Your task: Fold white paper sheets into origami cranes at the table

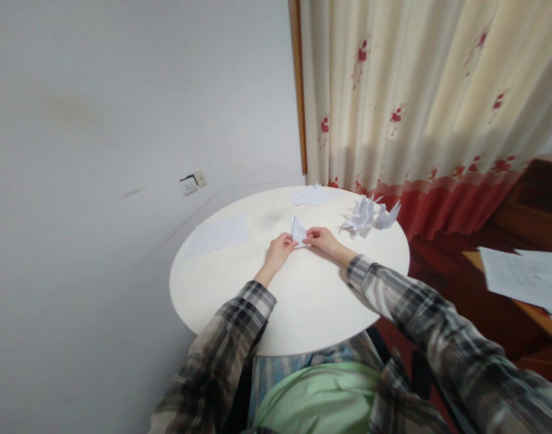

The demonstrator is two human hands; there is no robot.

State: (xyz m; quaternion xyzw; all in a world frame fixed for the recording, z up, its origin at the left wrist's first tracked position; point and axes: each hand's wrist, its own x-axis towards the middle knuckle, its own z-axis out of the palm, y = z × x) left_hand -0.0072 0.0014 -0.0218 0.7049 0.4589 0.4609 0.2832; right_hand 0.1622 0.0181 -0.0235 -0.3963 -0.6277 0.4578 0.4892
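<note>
Folded paper (pixel 298 230) is pinched by your left hand (pixel 280 247) and right hand (pixel 321 239), 1 at each side.

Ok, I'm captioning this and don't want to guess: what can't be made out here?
- Head view: parts of the folded paper, covered by left-hand fingers and right-hand fingers.
- Head view: how many pieces the spiky paper clump holds; they overlap.
- Head view: faint marks on the sheets at far right, too small and blurred.
- Head view: top of the curtain, cut by the upper edge.
</note>
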